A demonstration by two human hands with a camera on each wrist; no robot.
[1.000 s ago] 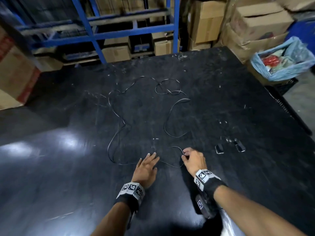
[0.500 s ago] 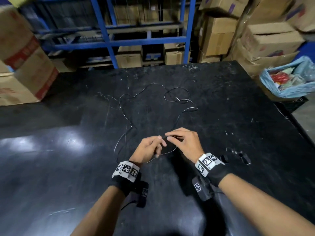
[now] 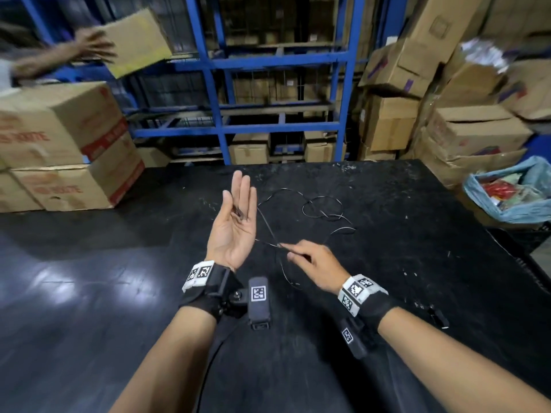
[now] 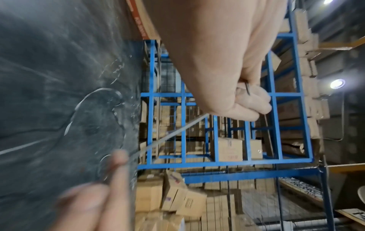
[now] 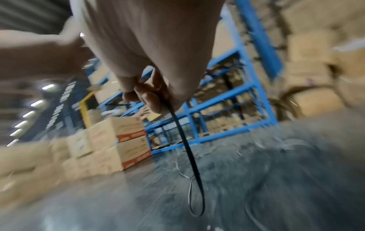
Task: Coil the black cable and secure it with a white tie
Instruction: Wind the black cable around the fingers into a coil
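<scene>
A thin black cable (image 3: 267, 227) lies in loose loops on the black table (image 3: 417, 234), and one stretch rises to my hands. My left hand (image 3: 234, 201) is raised palm up with its fingers straight. The cable's end lies across the base of those fingers. In the left wrist view the end (image 4: 247, 88) sticks out between thumb and fingers, pinched there. My right hand (image 3: 290, 251) is lower and to the right, fingers curled, pinching the cable. In the right wrist view the cable (image 5: 183, 136) hangs from the right fingers (image 5: 154, 95) to the table.
Cardboard boxes (image 3: 59, 144) stand on the table's left side. Another person's hand (image 3: 95, 46) holds a box (image 3: 137, 40) at the upper left. A blue rack (image 3: 277, 64) stands behind the table. A blue-lined bin (image 3: 507, 204) and small dark items (image 3: 438, 315) are at the right.
My left hand left the table, met the right at the cable, then rose and turned palm up with the cable end. My right hand drew back along the cable. The view tilted up.
</scene>
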